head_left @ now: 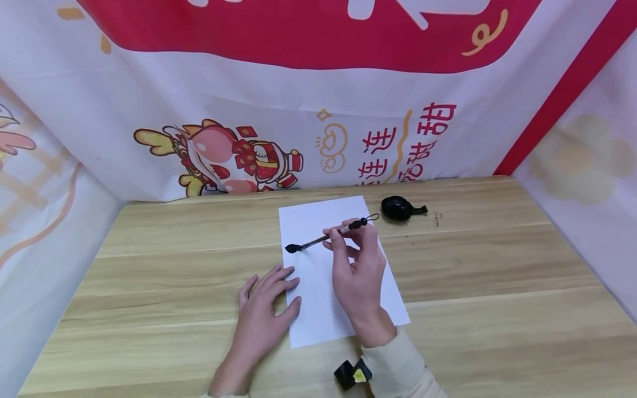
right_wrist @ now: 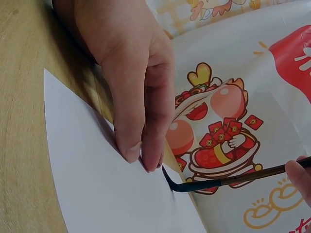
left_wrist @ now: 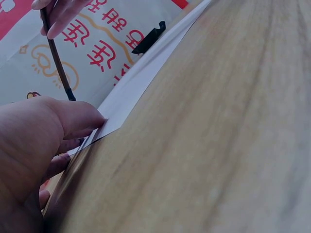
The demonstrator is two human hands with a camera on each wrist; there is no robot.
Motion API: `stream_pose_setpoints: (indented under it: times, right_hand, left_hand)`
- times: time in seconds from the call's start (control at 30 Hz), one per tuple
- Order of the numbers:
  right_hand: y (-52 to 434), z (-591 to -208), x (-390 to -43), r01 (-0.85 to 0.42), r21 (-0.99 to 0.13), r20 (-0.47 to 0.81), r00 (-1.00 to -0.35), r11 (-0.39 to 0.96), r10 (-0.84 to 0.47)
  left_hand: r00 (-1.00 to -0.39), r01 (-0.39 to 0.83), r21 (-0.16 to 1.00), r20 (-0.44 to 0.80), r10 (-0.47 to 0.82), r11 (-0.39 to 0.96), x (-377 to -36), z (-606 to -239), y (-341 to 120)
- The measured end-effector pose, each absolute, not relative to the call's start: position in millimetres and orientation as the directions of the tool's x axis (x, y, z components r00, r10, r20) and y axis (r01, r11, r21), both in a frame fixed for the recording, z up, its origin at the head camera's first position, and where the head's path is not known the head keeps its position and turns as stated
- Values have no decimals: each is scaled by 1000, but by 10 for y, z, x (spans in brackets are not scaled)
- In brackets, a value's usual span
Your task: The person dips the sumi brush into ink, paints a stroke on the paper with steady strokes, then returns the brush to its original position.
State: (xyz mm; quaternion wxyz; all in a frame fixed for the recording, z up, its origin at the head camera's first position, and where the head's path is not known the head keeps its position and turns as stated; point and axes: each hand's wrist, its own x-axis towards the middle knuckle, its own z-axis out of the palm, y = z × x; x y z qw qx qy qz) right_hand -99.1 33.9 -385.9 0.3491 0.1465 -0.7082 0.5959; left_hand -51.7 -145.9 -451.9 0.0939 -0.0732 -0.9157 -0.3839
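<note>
- The right hand [head_left: 359,276] is pinching a thin dark-handled calligraphy brush with a black inked tip [head_left: 325,237]; its fingers [head_left: 338,243] are curled and clamped on the upper part of the shaft, near the looped cord at the end.
- The brush is lying at a low slant, with its handle end pointing toward the back right of the worktop and its tip resting on the sheet near the left edge, as the right wrist view shows [right_wrist: 180,184].
- The left hand [head_left: 261,309] is lying flat with its fingers straight and slightly spread, the fingertips [right_wrist: 141,153] pressing on the left edge of the white rectangular paper sheet [head_left: 343,309], and the palm resting on the light wood-grain worktop [head_left: 497,287].
- The sheet is lying in the middle of the worktop, its far edge near the back edge.
- A small glossy black ink dish with a short spout [head_left: 398,209] is standing near the back edge, just beyond the sheet's far right corner.
- The white and red printed cloth backdrop [head_left: 249,94] is carrying red Chinese characters, among them 连连 and 甜甜, beside a cartoon figure holding red envelopes; the rest of the writing is too folded to read.
- The right forearm, in a cream sleeve [head_left: 398,370], is reaching in from the front edge across the sheet's near right corner; the left wrist is entering from the front edge, left of the sheet.
</note>
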Motion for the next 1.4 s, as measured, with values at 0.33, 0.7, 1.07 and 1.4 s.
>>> stream_pose_setpoints:
  times: [0.33,0.7,1.07,1.4]
  right_hand:
    - [333,-3857,-966,-608,-754,655,-726,249,209]
    - [334,-3863,-953,-602,-747,660,-721,282,209]
    - [346,-3855,-958,-614,-725,684,-695,313,222]
    - [361,-3840,-956,-607,-716,692,-681,346,238]
  left_hand:
    - [-970,212,685,236,64,697,-500,-4540,-1467]
    - [-961,235,686,269,61,689,-478,-4553,-1464]
    - [-947,276,675,314,73,684,-484,-4520,-1447]
    - [-958,249,685,276,73,684,-506,-4524,-1433]
